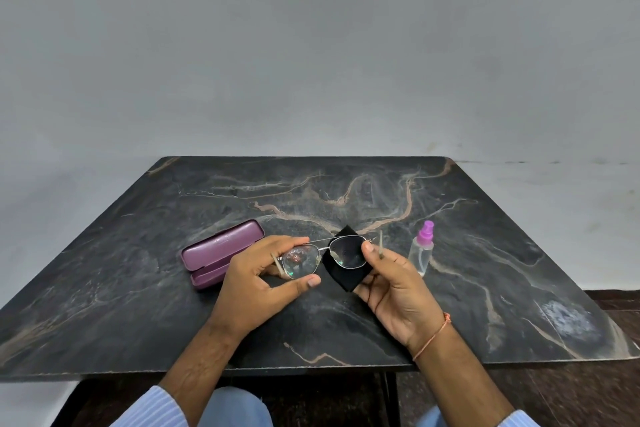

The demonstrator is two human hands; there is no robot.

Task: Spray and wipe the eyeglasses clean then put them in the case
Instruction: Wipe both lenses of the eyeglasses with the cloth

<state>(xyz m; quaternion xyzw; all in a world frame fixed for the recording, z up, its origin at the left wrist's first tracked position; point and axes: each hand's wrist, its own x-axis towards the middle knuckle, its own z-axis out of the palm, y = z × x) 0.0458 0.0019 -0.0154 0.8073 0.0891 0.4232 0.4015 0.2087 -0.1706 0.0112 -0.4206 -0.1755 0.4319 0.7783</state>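
Head view: eyeglasses (323, 255) held above dark marbled counter (346, 191), near its middle. Left lens rim pinched between curled fingers and thumb of left hand (258, 282). Right lens backed by black cloth (346, 270), cloth and frame gripped by thumb and fingers of right hand (391, 282). Purple case (216, 253) seen open, lying left of hands. Spray bottle (421, 250) with purple nozzle stood upright on right, just beside right hand.

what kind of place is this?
Probably a plain indoor room with a table set up for the task, maybe at home: a dark marbled tabletop, a bare grey wall behind it, and dark flooring at the right.
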